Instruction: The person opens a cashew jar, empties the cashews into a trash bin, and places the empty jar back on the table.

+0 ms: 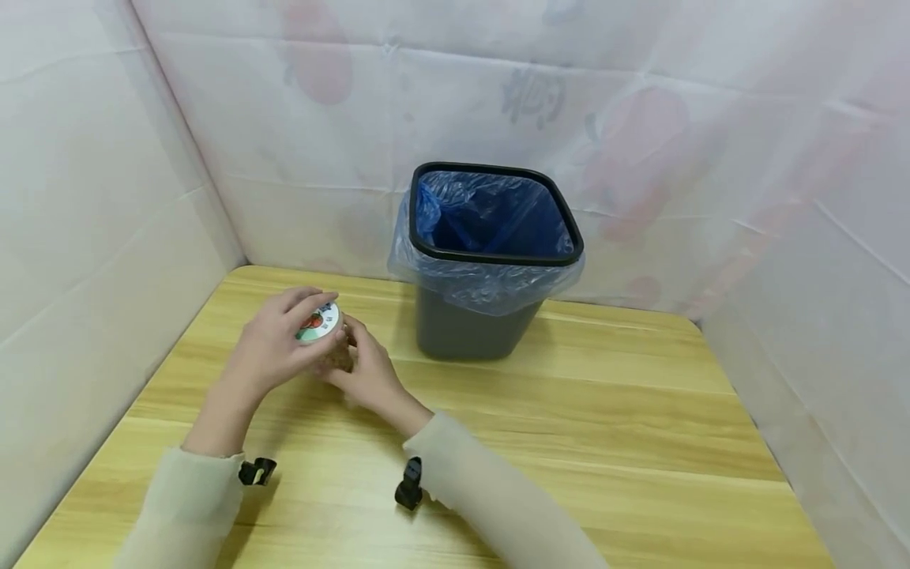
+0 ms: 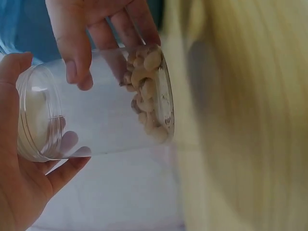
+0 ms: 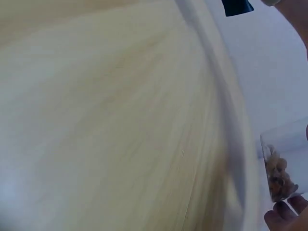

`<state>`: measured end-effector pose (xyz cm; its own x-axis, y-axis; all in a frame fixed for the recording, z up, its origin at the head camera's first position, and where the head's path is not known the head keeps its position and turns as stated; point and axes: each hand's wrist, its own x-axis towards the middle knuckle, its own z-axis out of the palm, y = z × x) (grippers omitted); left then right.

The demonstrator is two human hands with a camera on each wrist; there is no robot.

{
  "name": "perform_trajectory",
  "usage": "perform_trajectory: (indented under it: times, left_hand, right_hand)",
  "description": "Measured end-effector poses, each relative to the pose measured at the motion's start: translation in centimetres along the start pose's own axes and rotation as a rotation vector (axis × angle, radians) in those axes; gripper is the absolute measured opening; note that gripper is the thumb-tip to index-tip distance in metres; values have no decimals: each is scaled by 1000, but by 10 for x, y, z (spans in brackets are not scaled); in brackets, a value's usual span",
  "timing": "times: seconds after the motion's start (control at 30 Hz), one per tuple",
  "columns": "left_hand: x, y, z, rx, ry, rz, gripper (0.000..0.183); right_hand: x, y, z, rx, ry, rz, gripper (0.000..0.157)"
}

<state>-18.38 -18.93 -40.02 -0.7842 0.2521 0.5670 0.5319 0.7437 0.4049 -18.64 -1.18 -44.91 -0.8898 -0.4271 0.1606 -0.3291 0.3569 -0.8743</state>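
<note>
A clear plastic jar [image 2: 108, 115] stands upright, with pale curved nuts [image 2: 147, 91] like cashews at its bottom. Its round lid [image 1: 318, 322] carries a white and green label with a red picture. From above, my left hand [image 1: 273, 341] grips the lid end, thumb and fingers spread around the rim. My right hand [image 1: 371, 373] holds the jar's body lower down on its right side. At the right edge of the right wrist view, part of the jar [image 3: 284, 163] shows, with fingertips [image 3: 281, 216] beneath its base.
Behind and to the right of the jar stands a grey bin [image 1: 469, 324] with a black rim and a blue-tinted bag liner [image 1: 490, 288]. The wooden table [image 1: 604, 442] is bordered by pale fabric walls [image 1: 320, 158] at the back and both sides.
</note>
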Motion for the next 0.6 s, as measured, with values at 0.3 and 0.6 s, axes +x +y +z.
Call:
perform_trajectory:
  times: [0.3,0.6]
  left_hand:
    - [10,52,6,-56,6,242,52]
    - [21,111,13,-182,11,349,49]
  right_hand:
    - [-55,0,-54,86,6,-42,82]
    - [-91,-1,-110,170,-95,-131,95]
